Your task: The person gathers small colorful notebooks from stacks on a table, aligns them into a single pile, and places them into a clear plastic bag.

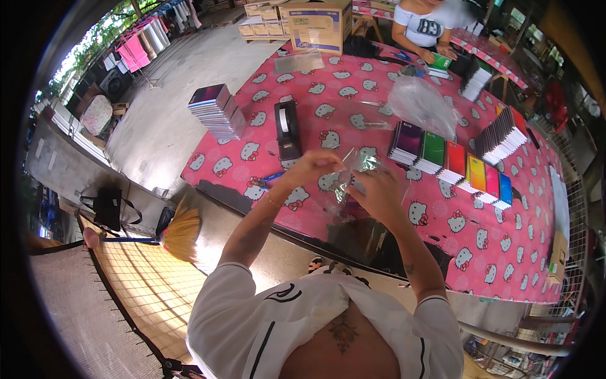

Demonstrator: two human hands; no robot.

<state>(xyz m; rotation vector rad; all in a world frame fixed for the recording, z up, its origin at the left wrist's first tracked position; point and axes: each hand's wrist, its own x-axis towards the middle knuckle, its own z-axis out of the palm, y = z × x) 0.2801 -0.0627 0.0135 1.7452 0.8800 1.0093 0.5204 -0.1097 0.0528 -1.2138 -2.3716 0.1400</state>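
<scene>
Over the near edge of a table with a pink patterned cloth, both my hands work close together. My right hand is closed on a clear plastic bag, which is crumpled and glinting. My left hand has its fingers pinched together beside the bag; what they hold, if anything, is too small to make out. Just beyond my left hand stands a black tape dispenser with a pale roll. A blue-handled tool lies left of my left wrist.
A row of coloured notebook stacks stands to the right, with another notebook stack at the left. Behind lie loose plastic bags and a cardboard box. Across the table, a person handles a green notebook.
</scene>
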